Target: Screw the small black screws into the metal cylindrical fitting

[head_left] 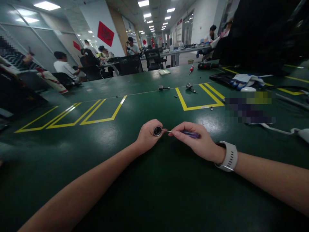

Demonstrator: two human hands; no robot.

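Observation:
My left hand (149, 137) is closed round a metal cylinder (157, 131), whose round, dark open end faces me. The rest of that part is hidden in my fist. In my right hand (196, 141) is a small screwdriver (191, 134) with a see-through purple handle. Its thin shaft points left and its tip reaches the fingers of my left hand; whether it touches the cylinder I cannot tell. Both hands are low over the green table (154, 193). Beyond them lie a metal part with a shaft (164, 87) and a second such part (190, 87), inside a yellow tape outline.
Small dark bits (211, 108) lie near the yellow tape (202, 107). Farther back are a red screwdriver (191, 69), a black tool (207, 66) and a paper (164, 72). At right lie gloves (247, 80) and a white cable (280, 130). Several people sit at tables behind.

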